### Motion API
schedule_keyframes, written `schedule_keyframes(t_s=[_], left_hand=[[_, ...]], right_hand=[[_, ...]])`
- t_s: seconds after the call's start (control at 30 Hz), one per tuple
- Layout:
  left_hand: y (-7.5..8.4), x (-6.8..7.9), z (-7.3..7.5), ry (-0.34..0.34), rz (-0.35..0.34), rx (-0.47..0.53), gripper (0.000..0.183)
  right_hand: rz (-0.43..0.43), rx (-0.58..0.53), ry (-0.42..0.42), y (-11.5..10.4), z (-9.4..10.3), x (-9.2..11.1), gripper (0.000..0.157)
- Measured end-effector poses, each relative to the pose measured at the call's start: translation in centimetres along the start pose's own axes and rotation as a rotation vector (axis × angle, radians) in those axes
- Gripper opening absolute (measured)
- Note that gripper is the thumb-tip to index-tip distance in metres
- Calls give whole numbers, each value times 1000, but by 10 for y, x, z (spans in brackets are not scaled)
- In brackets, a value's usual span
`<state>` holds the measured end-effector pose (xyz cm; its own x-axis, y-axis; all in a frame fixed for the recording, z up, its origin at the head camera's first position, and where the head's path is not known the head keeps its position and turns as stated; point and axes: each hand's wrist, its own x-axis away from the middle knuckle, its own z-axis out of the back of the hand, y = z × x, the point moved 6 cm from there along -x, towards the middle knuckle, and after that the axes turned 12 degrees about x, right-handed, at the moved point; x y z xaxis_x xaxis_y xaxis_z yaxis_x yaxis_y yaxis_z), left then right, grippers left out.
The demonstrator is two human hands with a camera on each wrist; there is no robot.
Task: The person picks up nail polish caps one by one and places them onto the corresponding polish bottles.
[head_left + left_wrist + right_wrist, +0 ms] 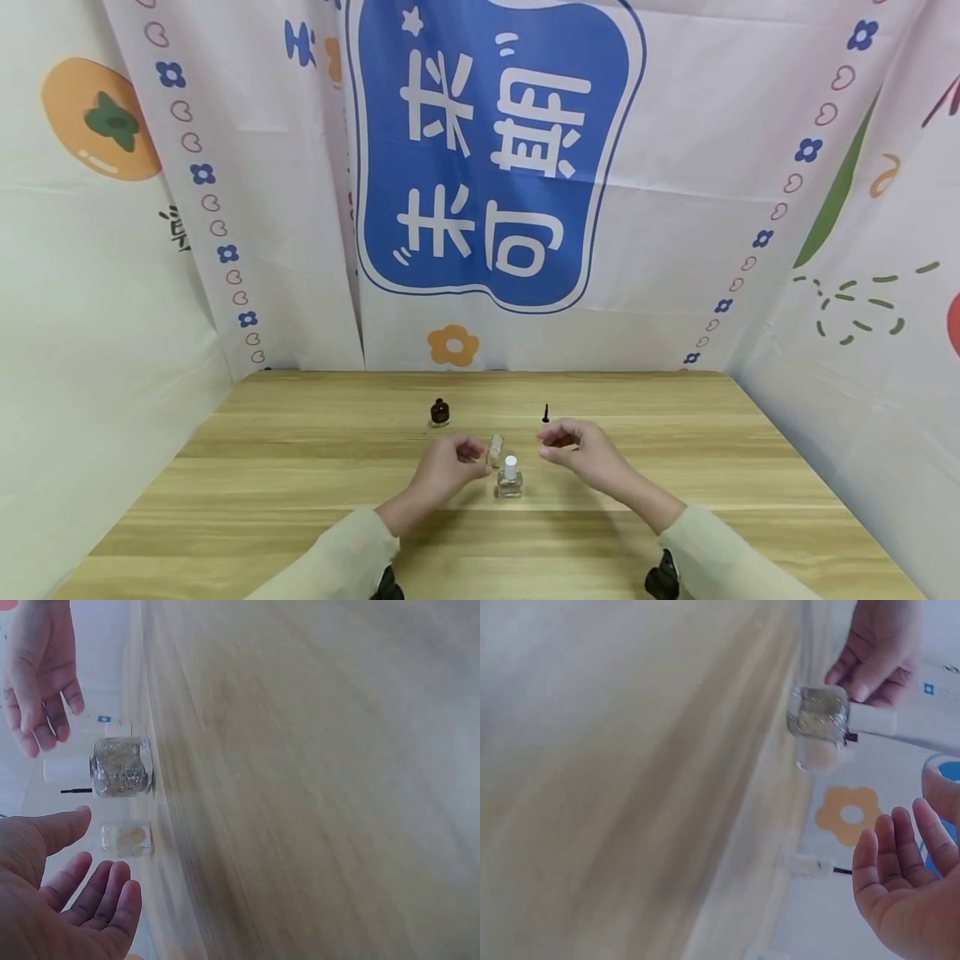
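Note:
A glittery nail polish bottle (510, 482) with a white cap stands upright on the table. Just behind it is a second, paler clear bottle (126, 838), its top hard to make out. My left hand (450, 467) is beside the paler bottle, fingers loosely bent and thumb apart, apparently holding nothing. To the right, my right hand (581, 450) hovers with relaxed fingers and nothing in them. Beyond it a white brush cap (804, 865) stands with its dark brush (546, 412) pointing up; the head view hides most of the cap.
A dark nail polish bottle (440, 413) stands farther back, left of the middle. The wooden table (300, 483) ends at a printed cloth backdrop (675, 250), with cloth walls on both sides. Near the right wrist view's bottom edge, a pale object (766, 953) is only partly seen.

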<state>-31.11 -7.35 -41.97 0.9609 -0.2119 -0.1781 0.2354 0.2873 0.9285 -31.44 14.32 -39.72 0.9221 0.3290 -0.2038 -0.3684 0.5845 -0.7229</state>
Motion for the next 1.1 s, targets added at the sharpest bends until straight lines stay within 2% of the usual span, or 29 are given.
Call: schedule_keyframes(t_s=[0.13, 0.3, 0.43, 0.57, 0.83, 1.1], left_hand=[[-2, -4, 0, 28, -1, -23, 25], [-7, -11, -1, 56, 17, -41, 30], [-11, -15, -1, 60, 32, -39, 35], [-15, -18, -2, 51, 39, -33, 38], [-18, -23, -5, 27, 42, -16, 42], [-20, -27, -11, 12, 21, -28, 38]], right_hand=[[-13, 13, 54, 1, 14, -1, 20], [-30, 57, 159, 7, 35, -2, 20], [-46, 107, 229, 16, 50, -2, 22], [-81, 145, 263, 29, 61, -4, 27], [-176, 135, 255, 55, 68, -6, 37], [-183, 140, 157, 75, 60, -13, 42]])
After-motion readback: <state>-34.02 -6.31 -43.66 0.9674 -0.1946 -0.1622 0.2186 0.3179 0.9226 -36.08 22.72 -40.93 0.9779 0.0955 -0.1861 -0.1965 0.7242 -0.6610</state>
